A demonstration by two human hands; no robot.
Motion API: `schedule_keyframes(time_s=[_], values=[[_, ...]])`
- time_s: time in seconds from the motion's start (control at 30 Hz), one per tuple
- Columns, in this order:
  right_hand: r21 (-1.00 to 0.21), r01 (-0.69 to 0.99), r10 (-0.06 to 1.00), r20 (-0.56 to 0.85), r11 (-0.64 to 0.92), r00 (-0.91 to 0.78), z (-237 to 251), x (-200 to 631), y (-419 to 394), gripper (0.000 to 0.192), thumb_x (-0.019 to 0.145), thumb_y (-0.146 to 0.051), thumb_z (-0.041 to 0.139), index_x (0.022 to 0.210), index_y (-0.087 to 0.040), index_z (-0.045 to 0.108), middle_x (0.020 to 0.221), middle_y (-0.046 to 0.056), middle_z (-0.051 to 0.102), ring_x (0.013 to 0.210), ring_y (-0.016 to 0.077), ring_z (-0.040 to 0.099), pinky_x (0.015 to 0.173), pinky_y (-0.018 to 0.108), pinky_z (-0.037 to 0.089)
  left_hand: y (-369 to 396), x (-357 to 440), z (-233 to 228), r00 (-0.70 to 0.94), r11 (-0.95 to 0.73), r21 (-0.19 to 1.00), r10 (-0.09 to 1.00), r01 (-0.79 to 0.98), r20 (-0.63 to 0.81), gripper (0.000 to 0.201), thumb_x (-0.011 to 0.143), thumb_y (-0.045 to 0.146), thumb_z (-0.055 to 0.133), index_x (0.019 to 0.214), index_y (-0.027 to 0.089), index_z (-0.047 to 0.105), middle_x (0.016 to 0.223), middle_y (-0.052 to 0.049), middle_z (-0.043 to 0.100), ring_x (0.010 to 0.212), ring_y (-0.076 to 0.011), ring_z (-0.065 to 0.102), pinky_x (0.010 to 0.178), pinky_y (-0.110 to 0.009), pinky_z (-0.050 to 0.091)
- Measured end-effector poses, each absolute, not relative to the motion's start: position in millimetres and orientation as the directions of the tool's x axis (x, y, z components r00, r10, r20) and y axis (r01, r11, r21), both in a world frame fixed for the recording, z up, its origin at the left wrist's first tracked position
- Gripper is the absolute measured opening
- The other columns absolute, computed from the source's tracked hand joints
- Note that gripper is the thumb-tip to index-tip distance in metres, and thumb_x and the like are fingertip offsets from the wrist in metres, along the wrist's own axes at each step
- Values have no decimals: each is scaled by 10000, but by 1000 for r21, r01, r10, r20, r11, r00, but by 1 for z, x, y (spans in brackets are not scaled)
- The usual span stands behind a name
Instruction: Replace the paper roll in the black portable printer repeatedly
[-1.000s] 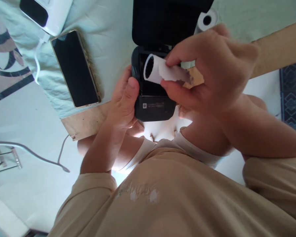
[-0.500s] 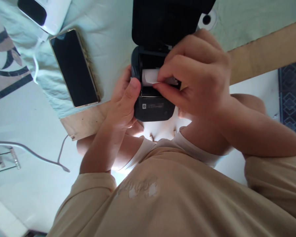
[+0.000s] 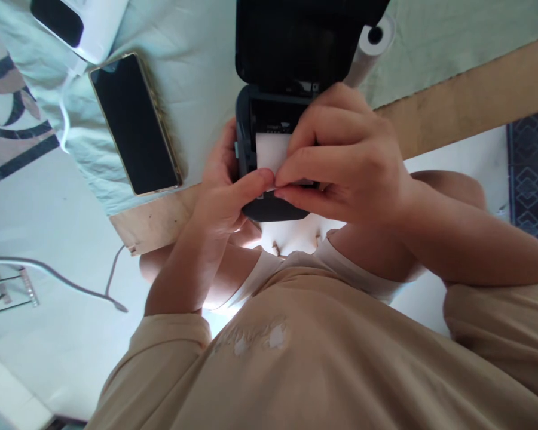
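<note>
A small dark portable printer (image 3: 278,210) is held over the table's front edge, its black lid (image 3: 296,45) swung up and back. My left hand (image 3: 228,185) wraps round its left side, the thumb lying across the front rim by the paper. White roll paper (image 3: 269,152) comes out of the printer's compartment and over that rim. My right hand (image 3: 345,155) pinches the paper's loose end between thumb and fingertips, close to my left thumb. The right part of the compartment is hidden behind my right hand.
A phone (image 3: 134,122) with a dark screen lies on the green cloth (image 3: 197,71) at left. Behind it sits a white device (image 3: 85,27) with a cable. Another white paper roll (image 3: 370,48) is beside the lid. The table's wooden edge (image 3: 466,89) runs along the front.
My right hand has drawn the paper's end toward me, out over the front rim. My left thumb has moved right onto the rim. More of the roll behind the lid shows.
</note>
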State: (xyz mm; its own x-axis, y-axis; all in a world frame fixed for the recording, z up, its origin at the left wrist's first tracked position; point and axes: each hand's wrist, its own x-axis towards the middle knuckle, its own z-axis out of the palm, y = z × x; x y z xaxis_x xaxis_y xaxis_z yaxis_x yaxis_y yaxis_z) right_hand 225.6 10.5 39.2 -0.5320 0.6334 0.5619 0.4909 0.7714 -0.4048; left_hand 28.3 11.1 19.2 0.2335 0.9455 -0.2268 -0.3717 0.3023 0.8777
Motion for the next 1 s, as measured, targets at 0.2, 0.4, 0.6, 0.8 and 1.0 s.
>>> schedule_keyframes(time_s=[0.2,0.4,0.6,0.8,1.0], values=[[-487,474,679,543,734,-494,45,229,13,237,1005,-492,615,1003,-267,688,1026,-17,690,1012,150,610,899,369,515,17,19,6,311,202,909,946,-365,-85,601,535,331,1008,1060,292,718,927,12,728,881,-207,699,758,-329,580],[-446,555,711,477,702,-517,44,234,14,263,1015,-478,566,1118,-271,689,1132,4,676,1052,155,579,937,369,539,24,15,-8,334,181,886,942,-426,-32,648,500,398,1019,1079,302,743,874,26,726,775,-177,681,714,-315,589],[-467,555,725,463,688,-510,48,234,10,343,987,-557,602,1146,-256,650,1167,39,652,1093,187,582,1013,415,525,14,21,8,265,226,909,955,-350,-136,555,614,386,997,1070,303,690,979,7,729,902,-209,723,787,-340,595],[-453,661,799,400,598,-449,57,232,8,348,1049,-538,463,1078,-250,655,1131,38,674,1076,198,598,1001,419,498,19,15,-1,320,190,916,945,-353,-73,645,544,381,1022,1100,315,703,1063,-7,763,1000,-247,729,845,-357,616],[-541,636,832,298,550,-467,55,232,14,401,1005,-613,506,1040,-265,702,1128,27,674,1122,220,578,1050,450,502,22,12,-10,359,223,909,929,-352,-89,729,469,392,1043,1115,352,708,1087,11,751,1046,-291,685,855,-404,593]])
